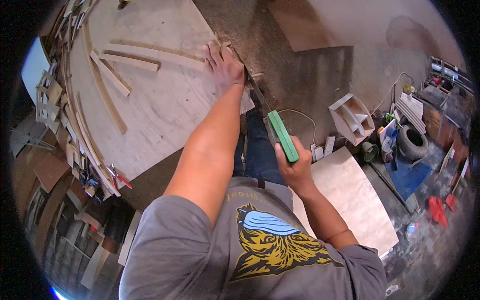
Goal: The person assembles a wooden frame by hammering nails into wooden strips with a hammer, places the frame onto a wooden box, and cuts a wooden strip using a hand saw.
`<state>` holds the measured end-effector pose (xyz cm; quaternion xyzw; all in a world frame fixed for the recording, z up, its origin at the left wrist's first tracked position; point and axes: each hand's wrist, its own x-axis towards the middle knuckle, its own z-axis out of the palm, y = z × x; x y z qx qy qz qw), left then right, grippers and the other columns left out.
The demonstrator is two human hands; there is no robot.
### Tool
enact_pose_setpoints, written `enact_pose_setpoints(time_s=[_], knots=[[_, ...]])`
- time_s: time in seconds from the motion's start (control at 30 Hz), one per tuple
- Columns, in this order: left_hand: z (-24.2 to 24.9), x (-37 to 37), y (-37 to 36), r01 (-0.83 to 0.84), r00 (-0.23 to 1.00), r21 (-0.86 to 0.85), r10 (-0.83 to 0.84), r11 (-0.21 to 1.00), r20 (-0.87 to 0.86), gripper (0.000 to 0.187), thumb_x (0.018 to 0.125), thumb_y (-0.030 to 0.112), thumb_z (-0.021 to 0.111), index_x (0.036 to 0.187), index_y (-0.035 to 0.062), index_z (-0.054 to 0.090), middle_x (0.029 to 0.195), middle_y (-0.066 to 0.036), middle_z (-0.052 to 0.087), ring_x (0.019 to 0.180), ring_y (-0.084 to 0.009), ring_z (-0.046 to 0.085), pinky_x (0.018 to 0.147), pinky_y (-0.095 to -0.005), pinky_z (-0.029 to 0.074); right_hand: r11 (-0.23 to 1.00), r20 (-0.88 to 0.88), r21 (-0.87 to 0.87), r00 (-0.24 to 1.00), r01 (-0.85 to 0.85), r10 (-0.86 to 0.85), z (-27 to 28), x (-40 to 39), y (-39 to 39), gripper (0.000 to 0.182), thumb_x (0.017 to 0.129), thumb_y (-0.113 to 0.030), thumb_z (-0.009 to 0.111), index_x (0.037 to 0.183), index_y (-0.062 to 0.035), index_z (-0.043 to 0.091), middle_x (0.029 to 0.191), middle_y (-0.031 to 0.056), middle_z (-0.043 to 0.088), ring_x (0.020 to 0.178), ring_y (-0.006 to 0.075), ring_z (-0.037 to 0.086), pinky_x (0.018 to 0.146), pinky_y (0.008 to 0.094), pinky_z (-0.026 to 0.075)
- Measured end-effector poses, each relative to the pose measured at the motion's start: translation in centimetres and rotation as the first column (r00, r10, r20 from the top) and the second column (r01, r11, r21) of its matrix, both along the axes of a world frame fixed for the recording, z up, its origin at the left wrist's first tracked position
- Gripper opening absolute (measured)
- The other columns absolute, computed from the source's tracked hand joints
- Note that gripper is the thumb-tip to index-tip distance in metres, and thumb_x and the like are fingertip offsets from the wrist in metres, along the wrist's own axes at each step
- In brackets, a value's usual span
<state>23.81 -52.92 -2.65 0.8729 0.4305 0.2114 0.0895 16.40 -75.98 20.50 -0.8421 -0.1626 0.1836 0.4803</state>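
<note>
My right hand is wrapped round the green handle of a handsaw. Its thin blade runs up and left to the edge of the board-topped table, close beside my left hand. With fingers bent over it, my left hand grips a long wooden strip near the strip's end and holds it at the table edge. The thumb and the exact spot where the blade meets the wood are hidden. Shorter wooden strips lie left of that hand on the tabletop.
Long thin strips and pliers line the table's left side. At right stand an open wooden box, a tire and a bucket. A pale sheet lies beside my right arm; a cable crosses the floor.
</note>
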Motion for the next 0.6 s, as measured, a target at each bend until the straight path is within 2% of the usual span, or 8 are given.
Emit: enact_pose_setpoints(time_s=[0.13,0.17,0.27,0.3,0.4,0.53,0.57,0.6], knots=[[-0.3,-0.2,0.1,0.012,1.000,0.002,-0.012,1.000,-0.022,0.039,0.099,0.025,0.058,0.135,0.0151,0.067,0.158,-0.015,0.048,0.152,-0.0368,0.040,0.117,-0.0544,0.037,0.985,-0.079,-0.149,0.994,-0.089,0.078,-3.1,2.5,4.0,0.023,0.097,-0.018,0.073,0.113,-0.0011,0.070,0.088,0.0200,0.074,0.079,0.0357,0.078,0.071,0.0410,0.060],[-0.4,-0.2,0.3,0.014,1.000,0.001,-0.014,1.000,-0.026,0.039,0.099,0.025,0.057,0.135,0.0150,0.066,0.158,-0.015,0.048,0.152,-0.0370,0.040,0.117,-0.0543,0.037,0.985,-0.104,-0.150,0.992,-0.083,0.068,-2.4,2.3,4.0,0.024,0.097,-0.018,0.073,0.113,-0.0008,0.070,0.090,0.0218,0.074,0.080,0.0368,0.078,0.071,0.0413,0.060],[-0.3,-0.1,0.2,0.008,1.000,-0.013,-0.008,1.000,-0.013,0.040,0.099,0.024,0.057,0.136,0.0146,0.066,0.158,-0.015,0.048,0.152,-0.0373,0.039,0.118,-0.0542,0.036,1.000,-0.012,-0.022,1.000,-0.019,0.019,-0.4,0.1,0.3,0.021,0.097,-0.019,0.073,0.108,-0.0017,0.068,0.082,0.0256,0.069,0.075,0.0427,0.073,0.063,0.0462,0.055],[-0.2,-0.1,0.0,0.003,1.000,-0.019,-0.003,1.000,-0.002,0.040,0.098,0.024,0.057,0.136,0.0145,0.066,0.159,-0.015,0.047,0.152,-0.0374,0.039,0.118,-0.0542,0.036,1.000,-0.031,-0.011,0.999,-0.015,0.015,-0.4,-0.1,0.0,0.022,0.097,-0.020,0.073,0.109,-0.0016,0.068,0.081,0.0254,0.069,0.075,0.0422,0.073,0.064,0.0457,0.055],[-0.3,-0.2,0.1,0.024,0.999,-0.023,-0.024,0.999,-0.028,0.041,0.098,0.024,0.057,0.136,0.0142,0.066,0.160,-0.015,0.046,0.153,-0.0372,0.037,0.119,-0.0540,0.034,0.990,-0.118,-0.127,0.992,-0.055,0.040,-2.9,2.4,3.4,0.024,0.096,-0.017,0.074,0.114,-0.0009,0.070,0.085,0.0216,0.074,0.080,0.0359,0.078,0.071,0.0411,0.060],[0.2,0.0,0.2,0.020,0.999,-0.117,-0.024,0.993,-0.030,0.041,0.099,0.025,0.058,0.139,0.0156,0.064,0.163,-0.015,0.043,0.155,-0.0373,0.034,0.122,-0.0533,0.031,0.996,-0.052,-0.088,0.998,-0.027,0.022,-1.2,1.1,0.9,0.024,0.096,-0.013,0.073,0.117,-0.0015,0.071,0.094,0.0216,0.077,0.088,0.0339,0.080,0.078,0.0406,0.061],[0.4,0.0,0.1,0.016,0.999,-0.132,-0.022,0.991,-0.044,0.042,0.100,0.025,0.058,0.140,0.0165,0.063,0.164,-0.015,0.041,0.156,-0.0375,0.032,0.123,-0.0530,0.030,0.999,0.005,-0.013,0.999,-0.053,0.053,-1.4,0.3,-0.6,0.026,0.096,-0.014,0.073,0.120,-0.0020,0.071,0.103,0.0218,0.078,0.094,0.0347,0.079,0.082,0.0398,0.062],[0.5,-0.1,0.1,0.013,0.998,-0.146,-0.022,0.989,-0.060,0.042,0.100,0.025,0.057,0.142,0.0175,0.062,0.165,-0.016,0.040,0.157,-0.0377,0.031,0.124,-0.0527,0.029,0.997,-0.001,-0.011,0.997,-0.075,0.075,-1.3,0.2,-0.6,0.030,0.096,-0.016,0.074,0.122,-0.0024,0.071,0.106,0.0220,0.078,0.096,0.0341,0.079,0.083,0.0392,0.062]])
